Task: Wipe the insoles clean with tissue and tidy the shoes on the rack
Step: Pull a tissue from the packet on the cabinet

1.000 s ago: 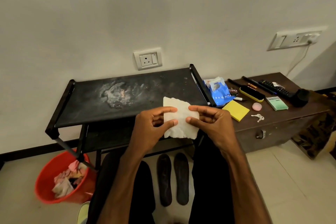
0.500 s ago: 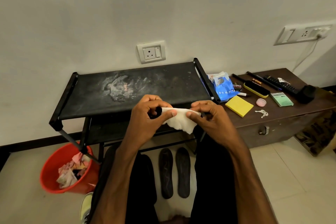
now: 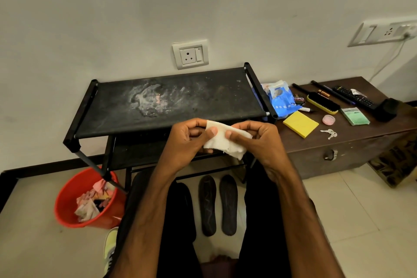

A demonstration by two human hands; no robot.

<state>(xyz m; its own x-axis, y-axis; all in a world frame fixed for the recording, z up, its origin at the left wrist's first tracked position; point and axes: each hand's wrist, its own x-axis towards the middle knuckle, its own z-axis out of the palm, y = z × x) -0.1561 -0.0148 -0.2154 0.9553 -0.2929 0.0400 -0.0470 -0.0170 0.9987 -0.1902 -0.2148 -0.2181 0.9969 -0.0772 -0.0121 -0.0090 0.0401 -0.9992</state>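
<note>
A white tissue (image 3: pixel 225 142), folded over, is held between both hands in front of the black shoe rack (image 3: pixel 171 106). My left hand (image 3: pixel 187 142) pinches its left end with thumb and fingers. My right hand (image 3: pixel 261 142) pinches its right side. Two dark insoles (image 3: pixel 217 205) lie side by side on the floor between my knees, below the hands. The rack's top shelf is dusty with a pale stain. A yellow-green shoe (image 3: pixel 110 253) shows partly at my left leg.
A red bucket (image 3: pixel 67 207) with crumpled waste stands on the floor at the left. A brown chest (image 3: pixel 352 153) to the right bears a blue tissue pack (image 3: pixel 282 101), a yellow pad (image 3: pixel 300 123), a brush (image 3: pixel 322 104), keys and remotes.
The tissue, held flat a second ago, has been folded over between both hands into a smaller, thicker piece. The camera has tilted slightly.
</note>
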